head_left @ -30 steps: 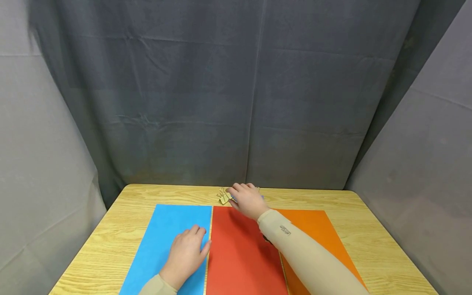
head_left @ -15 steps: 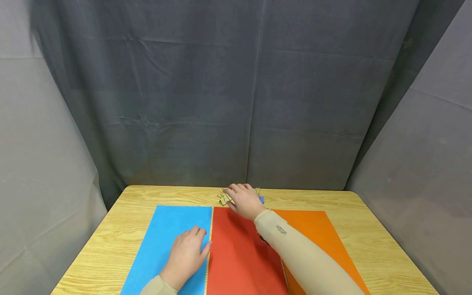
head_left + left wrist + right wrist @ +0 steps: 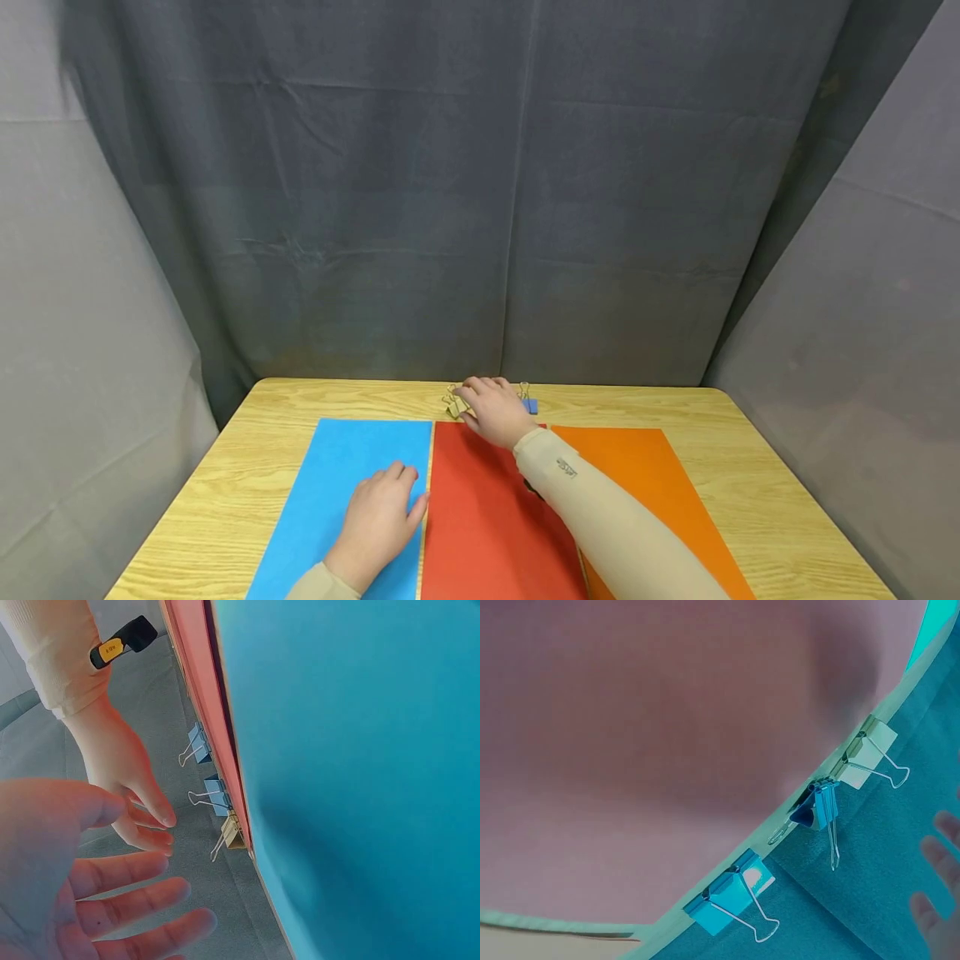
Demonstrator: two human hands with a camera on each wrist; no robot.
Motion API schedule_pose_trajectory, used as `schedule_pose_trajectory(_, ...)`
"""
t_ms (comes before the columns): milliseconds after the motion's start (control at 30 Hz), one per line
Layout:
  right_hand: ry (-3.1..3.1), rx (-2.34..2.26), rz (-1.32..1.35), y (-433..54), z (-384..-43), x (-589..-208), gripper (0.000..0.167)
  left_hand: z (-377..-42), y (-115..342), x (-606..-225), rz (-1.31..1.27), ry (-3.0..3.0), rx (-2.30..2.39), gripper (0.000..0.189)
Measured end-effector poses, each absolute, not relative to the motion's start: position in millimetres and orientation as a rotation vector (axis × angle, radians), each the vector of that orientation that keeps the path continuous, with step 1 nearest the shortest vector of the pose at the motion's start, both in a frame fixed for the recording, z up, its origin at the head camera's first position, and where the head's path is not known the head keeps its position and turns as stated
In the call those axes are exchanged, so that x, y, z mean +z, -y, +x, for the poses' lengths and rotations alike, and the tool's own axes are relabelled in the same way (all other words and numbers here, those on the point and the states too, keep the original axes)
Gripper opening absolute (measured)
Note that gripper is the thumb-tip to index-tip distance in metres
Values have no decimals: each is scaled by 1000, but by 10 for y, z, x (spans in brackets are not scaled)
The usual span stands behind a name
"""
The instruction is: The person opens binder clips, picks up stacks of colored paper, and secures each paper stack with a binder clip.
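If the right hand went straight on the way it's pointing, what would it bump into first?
Probably the yellow binder clip near the far edge of the table; the right hand seems raised, so it might pass above it.

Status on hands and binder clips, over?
Right hand near three binder clips, gripping none. Left hand over blue sheet, empty. Right hand blocks head view of middle clip.

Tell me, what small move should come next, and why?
I'd probably lower the right hand and pinch the yellow binder clip: the hand appears to hold nothing, the head view shows that clip right beside it, and the left wrist view shows a gap between them.
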State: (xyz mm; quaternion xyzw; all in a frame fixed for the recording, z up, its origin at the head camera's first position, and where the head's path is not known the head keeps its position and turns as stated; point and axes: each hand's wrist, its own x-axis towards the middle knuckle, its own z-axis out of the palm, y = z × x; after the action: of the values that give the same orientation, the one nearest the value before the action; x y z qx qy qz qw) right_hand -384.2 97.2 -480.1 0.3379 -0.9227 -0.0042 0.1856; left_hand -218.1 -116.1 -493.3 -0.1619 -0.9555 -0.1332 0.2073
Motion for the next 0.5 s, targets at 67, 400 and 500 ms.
schedule_pose_trajectory(67,2602,-3,950,-969,-3844,-4808,40,-2183,1163,-4938,-448,2665,-369,26)
schedule_pose_trajectory(400,2628,-14,924,-932,-3895,-4850,43,-2171,1149,-4921,-446,2656,-359,25)
schedule_pose_trajectory(500,2647,0,927,-905,-3908,-4838,43,-2173,1153,-4915,-447,2660,-359,26)
